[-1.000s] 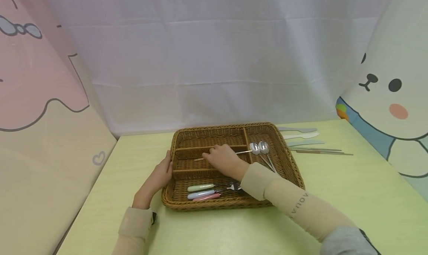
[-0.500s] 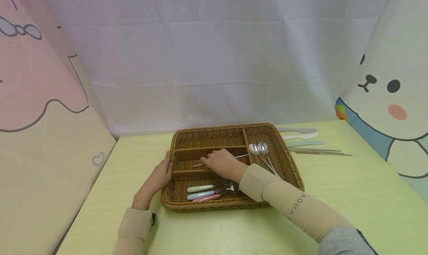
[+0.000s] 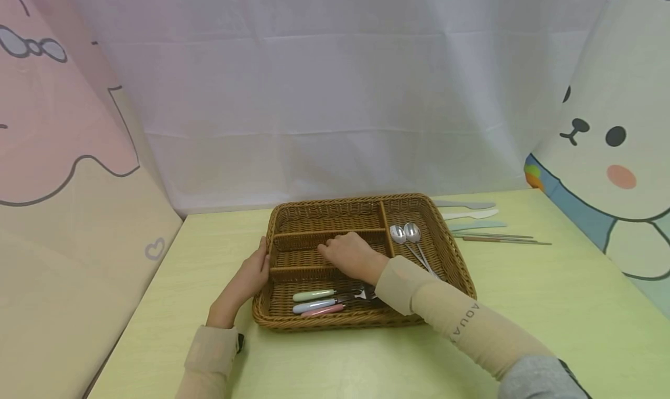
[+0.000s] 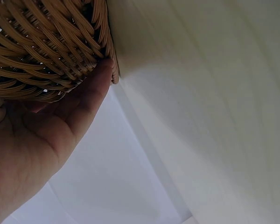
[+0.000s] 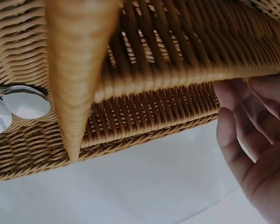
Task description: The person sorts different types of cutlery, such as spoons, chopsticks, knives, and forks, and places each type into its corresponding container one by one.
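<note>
A brown wicker cutlery basket [image 3: 361, 326] with several compartments stands on the table. My left hand [image 3: 248, 277] rests against its left outer wall; in the left wrist view its fingers [image 4: 91, 95] lie fairly straight along the weave. My right hand [image 3: 350, 256] is over the middle compartment. In the right wrist view its fingers [image 5: 228, 133] are loosely bent beside a divider, with nothing visible between them; some fingertips are hidden. Forks with green [image 3: 313, 295], blue [image 3: 314, 306] and pink [image 3: 323, 310] handles lie in the front compartment. Two metal spoons [image 3: 412, 232] occupy the right compartment.
Right of the basket lie a grey knife [image 3: 471, 205], a white knife [image 3: 476, 214] and a pale green knife [image 3: 484, 225]. Several thin chopsticks [image 3: 505, 240] are just in front of them. A white cloth [image 3: 324, 108] hangs behind the table.
The thin stick that showed on both sides of my right hand has sunk into the middle compartment and is out of sight. My left hand stays at the basket's wall.
</note>
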`<state>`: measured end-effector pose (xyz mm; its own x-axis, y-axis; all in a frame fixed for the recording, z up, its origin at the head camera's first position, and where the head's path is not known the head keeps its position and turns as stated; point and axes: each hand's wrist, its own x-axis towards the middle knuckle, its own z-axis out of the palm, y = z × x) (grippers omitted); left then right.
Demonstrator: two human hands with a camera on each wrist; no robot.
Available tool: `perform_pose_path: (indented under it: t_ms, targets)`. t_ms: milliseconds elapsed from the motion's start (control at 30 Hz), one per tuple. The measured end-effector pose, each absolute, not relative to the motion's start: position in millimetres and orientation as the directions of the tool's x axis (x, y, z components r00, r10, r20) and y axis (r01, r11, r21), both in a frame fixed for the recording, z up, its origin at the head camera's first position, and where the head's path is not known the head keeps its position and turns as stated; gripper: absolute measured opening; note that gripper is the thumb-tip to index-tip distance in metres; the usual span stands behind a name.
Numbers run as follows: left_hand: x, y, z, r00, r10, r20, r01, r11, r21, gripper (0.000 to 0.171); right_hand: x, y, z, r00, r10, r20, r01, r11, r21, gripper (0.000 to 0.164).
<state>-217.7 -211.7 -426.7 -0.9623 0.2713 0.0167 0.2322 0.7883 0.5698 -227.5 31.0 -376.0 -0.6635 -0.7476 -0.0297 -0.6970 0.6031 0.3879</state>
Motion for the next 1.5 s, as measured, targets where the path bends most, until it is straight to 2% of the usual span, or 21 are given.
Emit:
perform_pose_path:
  t_ms: [133, 533, 767, 1033, 1500]
  targets:
    - [-218, -212, -426, -0.963, 0.268, 0.015, 0.229, 0.791, 0.568, 0.054, -229, 33, -376, -0.677, -0.735, -0.029, -0.688, 0.619, 0.378, 0.037]
    - [-217, -211, -423, -0.963, 0.271, -0.002, 0.222, 0.795, 0.564, 0.054, -237, 53, -363, -0.736, -0.676, 0.029, -0.641, 0.711, 0.289, 0.024]
    - [-218, -211, -423, -0.964, 0.267, -0.016, 0.210, 0.795, 0.569, 0.053, -244, 76, -359, -0.776, -0.626, 0.081, -0.596, 0.769, 0.232, 0.028]
    - [-218, -211, -424, -0.966, 0.259, -0.022, 0.200, 0.796, 0.571, 0.053, -249, 103, -356, -0.810, -0.573, 0.122, -0.541, 0.811, 0.222, 0.020]
    - [-219, -210, -424, -0.965, 0.261, -0.028, 0.198, 0.793, 0.577, 0.053, -261, 164, -355, -0.882, -0.448, 0.145, -0.431, 0.892, 0.133, 0.008]
